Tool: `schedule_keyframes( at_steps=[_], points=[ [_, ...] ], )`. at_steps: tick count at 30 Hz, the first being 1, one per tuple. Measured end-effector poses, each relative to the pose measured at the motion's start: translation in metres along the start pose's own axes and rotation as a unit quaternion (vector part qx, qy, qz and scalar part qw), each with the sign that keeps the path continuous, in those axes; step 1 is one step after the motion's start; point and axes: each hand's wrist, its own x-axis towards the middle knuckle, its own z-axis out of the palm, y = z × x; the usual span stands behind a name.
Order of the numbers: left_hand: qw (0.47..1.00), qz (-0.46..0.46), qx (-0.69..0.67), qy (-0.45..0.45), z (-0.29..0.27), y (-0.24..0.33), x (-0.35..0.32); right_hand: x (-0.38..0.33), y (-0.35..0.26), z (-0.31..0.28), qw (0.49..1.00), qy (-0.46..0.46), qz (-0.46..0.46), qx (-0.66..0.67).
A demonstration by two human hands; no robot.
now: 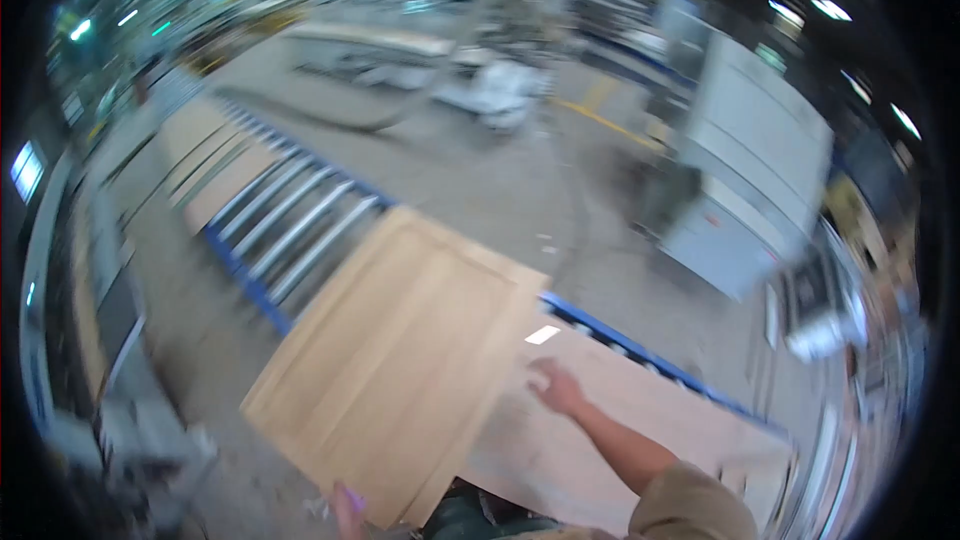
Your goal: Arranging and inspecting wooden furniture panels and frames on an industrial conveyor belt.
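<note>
A light wooden panel (395, 360) with a raised border, like a cabinet door, lies tilted across the middle of the view. My left hand (348, 512) grips its near left corner, with the fingers partly hidden and a purple patch showing by them. Beyond the panel's right edge, my right hand (557, 388) hovers over or rests on a flat pinkish-brown board (640, 400); which, I cannot tell. Its fingers look loosely bent and apart, holding nothing, though blurred. Just above that hand, a small white label (543, 335) lies on the board.
A roller conveyor (300, 225) with blue rails runs from the far left toward me, bearing more boards (215, 160) at its far end. A large grey cabinet-like machine (745, 160) stands at the right. Blurred machinery (400, 30) fills the back. Long metal rails (50, 310) run along the left.
</note>
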Motion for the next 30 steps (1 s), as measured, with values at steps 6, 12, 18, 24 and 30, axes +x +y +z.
schedule_keyframes(
  at_steps=[6, 12, 18, 24, 30],
  points=[
    [0.896, 0.049, 0.373, -0.234, 0.207, -0.031, -0.069, -0.295, 0.103, 0.046, 0.955, -0.157, 0.247, 0.053],
    [0.729, 0.185, 0.546, -0.37, 0.354, -0.149, -0.205, -0.61, 0.227, 0.071, 0.955, -0.084, 0.285, 0.022],
    [0.615, 0.325, 0.601, -0.393, 0.363, -0.207, -0.26, -0.796, 0.202, 0.083, 0.817, -0.026, 0.576, 0.008],
    [0.512, 0.423, 0.6, -0.446, 0.362, -0.271, -0.278, -0.841, 0.166, 0.129, 0.708, 0.114, 0.689, 0.103],
    [0.442, 0.442, 0.623, -0.471, 0.32, -0.316, -0.252, -0.763, 0.06, 0.127, 0.658, 0.272, 0.658, 0.247]
  ],
)
